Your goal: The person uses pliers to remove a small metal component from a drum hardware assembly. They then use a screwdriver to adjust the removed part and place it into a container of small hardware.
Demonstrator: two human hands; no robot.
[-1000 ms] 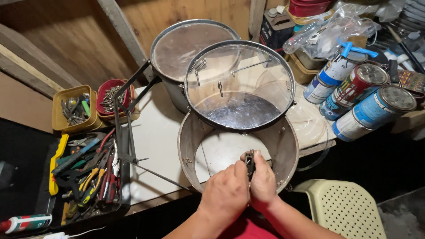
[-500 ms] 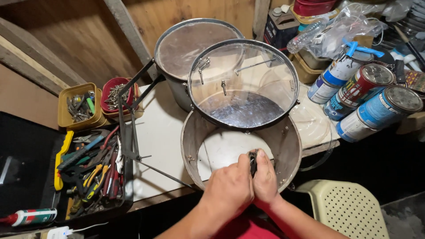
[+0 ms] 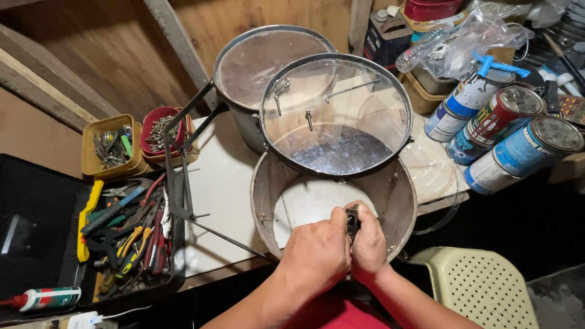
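An open metal drum shell (image 3: pixel 263 201) lies on the white bench (image 3: pixel 219 183) in front of me. Both my hands meet at its near rim. My left hand (image 3: pixel 317 253) and my right hand (image 3: pixel 368 244) are closed together around a small dark metal fitting (image 3: pixel 352 220) on the rim. A second drum (image 3: pixel 338 116) with a clear skin rests tilted on the far edge of the shell. Behind it stands a third drum (image 3: pixel 268 58) with a cloudy skin.
A black tray of pliers and screwdrivers (image 3: pixel 131 234) lies at left, with a yellow tub (image 3: pixel 109 146) and a red tub (image 3: pixel 161 131) of hardware behind. A thin metal stand (image 3: pixel 183 183) leans there. Paint cans (image 3: pixel 521 143) crowd the right. A cream plastic stool (image 3: pixel 481 286) sits below.
My hands stay clasped at the near rim of the shell, shifting only slightly. The view has drifted a little; the drums have not moved.
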